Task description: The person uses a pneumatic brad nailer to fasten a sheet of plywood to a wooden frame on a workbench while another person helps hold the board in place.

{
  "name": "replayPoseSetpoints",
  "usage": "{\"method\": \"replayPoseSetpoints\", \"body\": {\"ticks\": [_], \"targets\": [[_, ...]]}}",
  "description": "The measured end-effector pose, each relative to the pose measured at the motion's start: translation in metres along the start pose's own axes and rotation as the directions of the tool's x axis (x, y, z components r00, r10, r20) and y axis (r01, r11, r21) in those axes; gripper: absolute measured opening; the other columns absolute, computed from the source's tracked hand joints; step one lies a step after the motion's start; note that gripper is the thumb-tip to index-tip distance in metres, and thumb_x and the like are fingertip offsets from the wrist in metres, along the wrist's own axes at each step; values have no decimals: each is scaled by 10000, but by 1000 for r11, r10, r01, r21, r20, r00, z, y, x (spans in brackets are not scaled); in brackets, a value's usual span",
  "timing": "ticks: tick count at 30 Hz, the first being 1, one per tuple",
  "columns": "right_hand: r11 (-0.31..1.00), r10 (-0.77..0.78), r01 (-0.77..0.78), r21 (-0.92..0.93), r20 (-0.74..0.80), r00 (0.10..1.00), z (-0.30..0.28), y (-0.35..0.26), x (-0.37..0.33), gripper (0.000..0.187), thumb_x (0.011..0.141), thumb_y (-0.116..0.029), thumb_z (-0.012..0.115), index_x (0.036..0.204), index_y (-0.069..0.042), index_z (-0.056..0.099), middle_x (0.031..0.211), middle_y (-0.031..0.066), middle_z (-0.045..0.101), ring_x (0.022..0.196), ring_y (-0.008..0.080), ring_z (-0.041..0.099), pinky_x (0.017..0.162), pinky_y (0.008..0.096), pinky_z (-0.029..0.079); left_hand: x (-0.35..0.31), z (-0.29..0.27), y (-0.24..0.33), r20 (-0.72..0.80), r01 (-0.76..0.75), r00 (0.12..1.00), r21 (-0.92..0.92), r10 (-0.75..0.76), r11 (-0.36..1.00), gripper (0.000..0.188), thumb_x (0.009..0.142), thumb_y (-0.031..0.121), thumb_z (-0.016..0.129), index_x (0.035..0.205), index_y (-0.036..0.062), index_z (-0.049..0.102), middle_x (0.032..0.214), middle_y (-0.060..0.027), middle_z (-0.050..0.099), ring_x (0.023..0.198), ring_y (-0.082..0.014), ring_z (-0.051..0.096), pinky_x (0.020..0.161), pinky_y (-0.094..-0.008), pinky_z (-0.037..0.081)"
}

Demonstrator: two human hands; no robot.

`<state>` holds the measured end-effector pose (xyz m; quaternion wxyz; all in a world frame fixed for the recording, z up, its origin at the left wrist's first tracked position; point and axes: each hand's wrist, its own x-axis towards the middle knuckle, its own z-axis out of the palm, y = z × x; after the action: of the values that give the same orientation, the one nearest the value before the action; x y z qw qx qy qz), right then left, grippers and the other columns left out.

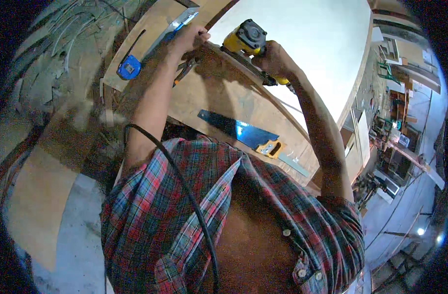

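Note:
My right hand (273, 61) is wrapped round the grip of a yellow and black nail gun (247, 36), held above the near edge of a white panel (312, 44). My left hand (187, 39) is closed beside the panel's near left corner, fingers curled in. What it grips, if anything, is hidden. A thin wooden strip (282, 110) runs along the panel's near edge, under the nail gun. Beneath my left wrist lies a pair of pliers (184, 71) with orange on the handle. A handsaw (238, 130) with a yellow handle rests on the brown board closer to me.
A blue tape measure (129, 67) sits on the board left of my left forearm. Past that hand lies a long metal straightedge (172, 29) with blue on it. A flat grey strip (293, 165) is by the saw handle. A black cord (184, 186) crosses my shirt.

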<state>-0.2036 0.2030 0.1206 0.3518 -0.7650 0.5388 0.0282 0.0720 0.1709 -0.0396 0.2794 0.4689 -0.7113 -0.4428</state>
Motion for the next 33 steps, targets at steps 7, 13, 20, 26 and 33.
{"method": "replayPoseSetpoints", "body": {"ticks": [7,13,20,26,33], "targets": [[998,39,-41,-42,-48,998,1,10,-1,303,822,-235,718,1018,-3,725,904,186,741,828,283,717,771,410,571,6,-3,22,8,-7,1000,20,7,1000,348,937,347,674,804,32,612,697,-16,573,696,-132,532,634,-355,424],[993,82,-87,-84,-54,995,1,-7,-4,297,822,-163,736,1060,13,712,904,136,749,811,207,707,767,378,571,14,2,3,-16,27,1000,38,-26,999,343,894,307,674,771,-12,651,665,-146,637,629,-248,602,635,-400,477],[998,21,-23,-56,-33,999,-6,0,-6,290,777,-127,712,1029,16,709,867,150,742,761,204,691,734,370,561,19,-6,-1,-34,-25,999,168,31,985,356,904,325,684,768,-3,655,639,-121,633,604,-213,585,606,-405,468],[999,42,-42,-3,-52,998,-7,6,-11,234,750,-86,691,949,35,686,803,133,726,719,210,671,700,377,549,16,-2,10,-121,119,984,-85,-129,989,352,895,310,699,791,-25,666,634,-132,637,613,-241,625,618,-419,481],[999,9,-8,41,-9,1000,-8,8,-8,220,734,-80,685,922,34,670,731,85,682,660,175,626,646,360,530,13,-2,-12,-197,3,980,40,5,999,299,890,279,701,839,-16,695,696,-156,672,655,-250,648,649,-408,501]]}}
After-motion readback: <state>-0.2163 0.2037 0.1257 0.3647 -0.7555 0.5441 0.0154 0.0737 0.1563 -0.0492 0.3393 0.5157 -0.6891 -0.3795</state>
